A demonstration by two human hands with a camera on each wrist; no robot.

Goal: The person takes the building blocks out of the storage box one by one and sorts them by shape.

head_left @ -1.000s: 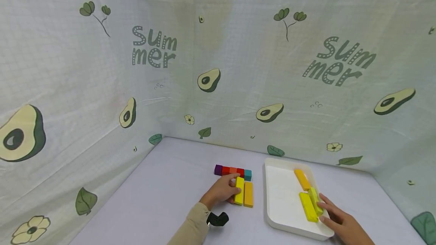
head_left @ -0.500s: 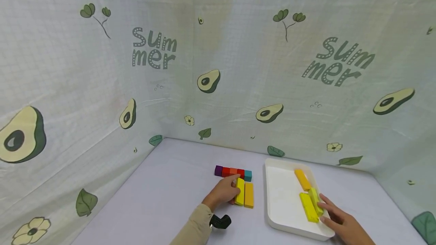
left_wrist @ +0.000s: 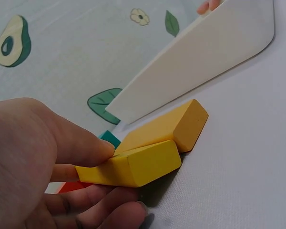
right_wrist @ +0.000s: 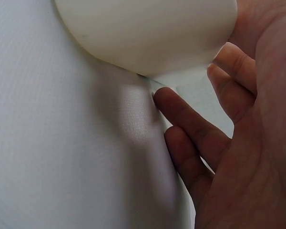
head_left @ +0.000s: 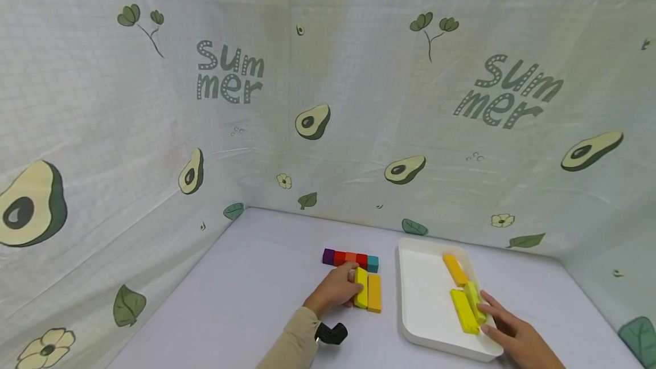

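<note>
My left hand (head_left: 334, 287) pinches a yellow block (left_wrist: 138, 164) between thumb and fingers, tilted against an orange-yellow block (head_left: 374, 293) on the table. Behind them lies a row of small cubes: purple (head_left: 328, 255), red, orange and teal (head_left: 373, 264); the hand hides part of it. My right hand (head_left: 517, 337) holds the right wall of a white tray (head_left: 427, 345), its thumb and index fingertips over the rim. Right beside those fingertips a yellow-green block (head_left: 474, 302) leans at the tray wall. A flat yellow block (head_left: 464, 312) and an orange block (head_left: 454, 270) lie inside.
White cloth covers the table (head_left: 246, 289). Behind and to both sides hangs a printed curtain (head_left: 353, 101) with avocados and leaves. A black wrist strap piece (head_left: 332, 333) juts out beside the left sleeve (head_left: 293, 339).
Left forearm and wrist have shifted slightly right, while the pinched yellow block stays almost in place. The right hand, tray and its blocks look unmoved.
</note>
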